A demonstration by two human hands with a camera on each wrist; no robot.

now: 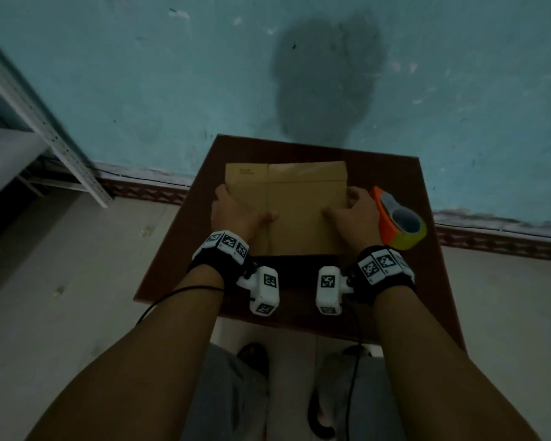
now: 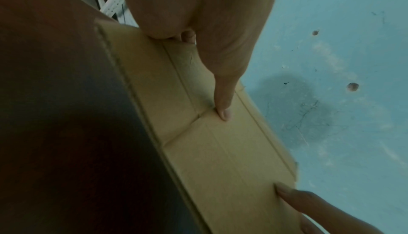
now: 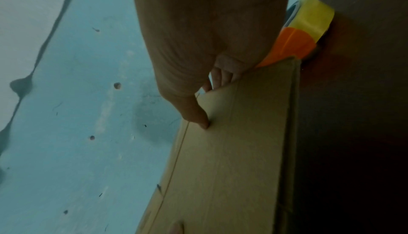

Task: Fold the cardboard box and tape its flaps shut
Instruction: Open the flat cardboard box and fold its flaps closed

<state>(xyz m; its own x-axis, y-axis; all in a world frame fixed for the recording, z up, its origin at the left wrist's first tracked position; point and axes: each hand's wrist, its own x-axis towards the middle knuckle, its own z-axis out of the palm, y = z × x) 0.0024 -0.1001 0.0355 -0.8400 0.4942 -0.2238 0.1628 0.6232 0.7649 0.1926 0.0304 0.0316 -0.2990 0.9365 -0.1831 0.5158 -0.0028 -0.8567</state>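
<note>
1. Nearest the person, the front strip of the dark brown bench (image 1: pixel 185 300) carries nothing of the task; both forearms reach over it to the work.

2. The left hand (image 1: pixel 236 211) grips the left edge of the cardboard box (image 1: pixel 299 211). Its thumb lies on top beside a crease, and its fingers (image 2: pixel 187 36) curl round the edge and under, clamped on the cardboard.

3. The right hand (image 1: pixel 353 211) mirrors it on the right edge. The thumb presses the top face while the fingers (image 3: pixel 223 75) hook behind the edge, so this hand too is closed on the box.

4. The box lies flat in the middle of the bench, still a collapsed blank. Its crease lines show, but no walls stand and no flap is turned in. By my judgement the folding has barely started, and the hands seem placed to pull the blank open into a tube.

5. Just beside the right hand, at the box's right edge, sits the tape dispenser (image 1: pixel 398 218), orange with a yellowish roll. Neither hand touches it, and I see no strip of tape on the cardboard.

6. Left to do, as I read it: open the blank, fold the flaps, then tape them shut. That is nearly the whole task.

7. Beyond the bench rises a blue-green wall (image 1: pixel 172 74).
</note>
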